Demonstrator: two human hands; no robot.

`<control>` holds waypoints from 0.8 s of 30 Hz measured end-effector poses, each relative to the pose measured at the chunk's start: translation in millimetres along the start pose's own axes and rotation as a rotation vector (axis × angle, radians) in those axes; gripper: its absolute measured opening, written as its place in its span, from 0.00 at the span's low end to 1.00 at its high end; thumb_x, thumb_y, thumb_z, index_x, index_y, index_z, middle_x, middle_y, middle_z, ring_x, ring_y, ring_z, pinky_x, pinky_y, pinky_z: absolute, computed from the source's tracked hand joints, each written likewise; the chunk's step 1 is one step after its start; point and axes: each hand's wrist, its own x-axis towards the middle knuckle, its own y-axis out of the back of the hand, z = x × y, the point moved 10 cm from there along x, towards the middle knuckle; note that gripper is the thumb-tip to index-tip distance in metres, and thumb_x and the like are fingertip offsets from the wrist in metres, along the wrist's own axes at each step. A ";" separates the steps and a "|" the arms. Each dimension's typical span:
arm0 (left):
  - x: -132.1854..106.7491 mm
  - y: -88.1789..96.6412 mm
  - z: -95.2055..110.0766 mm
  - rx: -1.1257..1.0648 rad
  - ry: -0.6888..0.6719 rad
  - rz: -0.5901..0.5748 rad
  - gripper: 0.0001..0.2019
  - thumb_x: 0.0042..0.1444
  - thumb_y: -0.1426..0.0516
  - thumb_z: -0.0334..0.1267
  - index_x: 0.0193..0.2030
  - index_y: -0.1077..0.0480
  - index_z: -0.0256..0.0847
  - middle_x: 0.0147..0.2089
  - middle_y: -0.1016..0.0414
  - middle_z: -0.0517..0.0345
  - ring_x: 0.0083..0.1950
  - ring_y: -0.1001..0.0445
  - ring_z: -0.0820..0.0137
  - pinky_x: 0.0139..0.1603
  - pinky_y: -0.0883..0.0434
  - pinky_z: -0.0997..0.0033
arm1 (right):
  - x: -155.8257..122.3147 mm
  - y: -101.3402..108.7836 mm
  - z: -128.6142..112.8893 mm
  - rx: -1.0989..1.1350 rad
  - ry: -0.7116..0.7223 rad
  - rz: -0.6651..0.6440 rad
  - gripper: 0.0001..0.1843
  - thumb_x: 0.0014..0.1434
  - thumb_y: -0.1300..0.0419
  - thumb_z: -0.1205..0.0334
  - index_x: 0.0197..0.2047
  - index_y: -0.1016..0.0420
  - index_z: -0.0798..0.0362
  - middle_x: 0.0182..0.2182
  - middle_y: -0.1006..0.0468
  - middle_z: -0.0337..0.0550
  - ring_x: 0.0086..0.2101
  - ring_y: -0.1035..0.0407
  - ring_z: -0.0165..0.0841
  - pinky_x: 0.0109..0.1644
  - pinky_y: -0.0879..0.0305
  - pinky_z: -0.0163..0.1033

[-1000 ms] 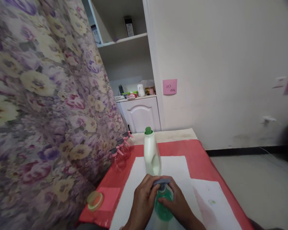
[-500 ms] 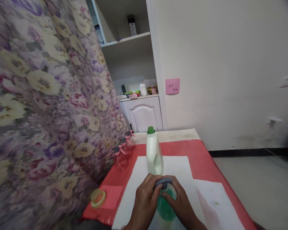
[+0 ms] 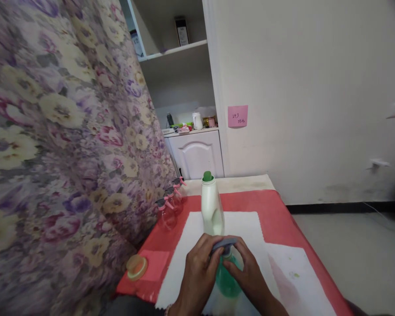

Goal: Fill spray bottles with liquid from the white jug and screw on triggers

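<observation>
Both hands are on a clear spray bottle (image 3: 228, 281) holding green liquid, which stands upright over the white sheet. My left hand (image 3: 199, 270) is closed on its dark grey spray head (image 3: 224, 244), thumb at the near side. My right hand (image 3: 246, 267) is also closed, with fingers on the far end of the spray head and thumb against the bottle's neck. The fingers partly hide the neck. Just beyond my hands stands a pale green jug (image 3: 212, 208) with a handle and a green piece (image 3: 207, 176) in its open mouth.
Several clear spray bottles (image 3: 167, 217) with pink and black heads line the left table edge. A round yellowish lid (image 3: 136, 267) lies at front left. A stained paper (image 3: 296, 276) is at right. The floral curtain (image 3: 69, 175) hangs close on the left; shelves (image 3: 191, 131) stand behind.
My hands stay on the spray bottle and the fingers have shifted slightly around the spray head. The whole view has moved a little; the other things have stayed in place.
</observation>
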 end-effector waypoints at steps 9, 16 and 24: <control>2.6 30.9 -7.4 -0.013 0.057 0.143 0.10 0.62 0.45 0.40 0.47 0.26 0.46 0.41 0.23 0.57 0.44 0.25 0.68 0.43 0.29 0.71 | -1.7 21.6 9.3 0.057 -0.021 -0.001 0.28 0.53 0.34 0.53 0.56 0.33 0.45 0.56 0.31 0.44 0.59 0.38 0.43 0.64 0.43 0.46; 2.8 57.1 -12.2 -0.043 0.103 0.263 0.10 0.60 0.43 0.43 0.45 0.25 0.45 0.42 0.22 0.56 0.44 0.24 0.66 0.43 0.27 0.69 | -2.3 25.6 19.8 0.063 -0.065 -0.014 0.30 0.51 0.33 0.49 0.56 0.31 0.45 0.55 0.30 0.44 0.58 0.38 0.45 0.65 0.43 0.49; -4.5 83.0 3.1 0.002 0.082 0.363 0.11 0.58 0.42 0.44 0.45 0.25 0.45 0.42 0.23 0.56 0.43 0.24 0.65 0.42 0.26 0.68 | -4.3 30.4 32.3 0.046 -0.083 -0.019 0.30 0.50 0.33 0.47 0.55 0.30 0.46 0.55 0.29 0.47 0.58 0.36 0.46 0.64 0.43 0.52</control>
